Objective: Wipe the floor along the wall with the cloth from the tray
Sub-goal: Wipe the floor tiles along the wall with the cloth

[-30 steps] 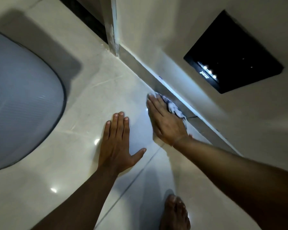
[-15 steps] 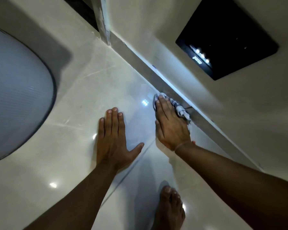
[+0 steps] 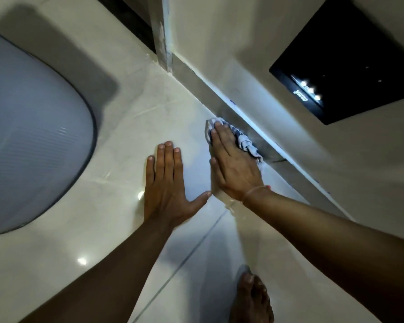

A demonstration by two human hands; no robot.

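My right hand (image 3: 233,162) lies flat, fingers together, pressing a pale striped cloth (image 3: 245,142) onto the glossy cream floor (image 3: 131,127) right against the grey skirting (image 3: 222,101) of the wall. Most of the cloth is hidden under the palm; its bunched edge shows on the wall side and at the fingertips. My left hand (image 3: 167,183) rests flat on the tiles just left of the right hand, fingers together, thumb spread out, holding nothing. No tray is in view.
A large rounded blue-grey object (image 3: 33,136) with a dark rim fills the left side. A black panel with small lights (image 3: 350,66) hangs on the wall at upper right. A door frame post (image 3: 162,36) stands at the top. My bare foot (image 3: 252,299) is at the bottom.
My right hand slid back along the skirting with the cloth, then forward again toward the door frame. The left hand stayed planted on the tile.
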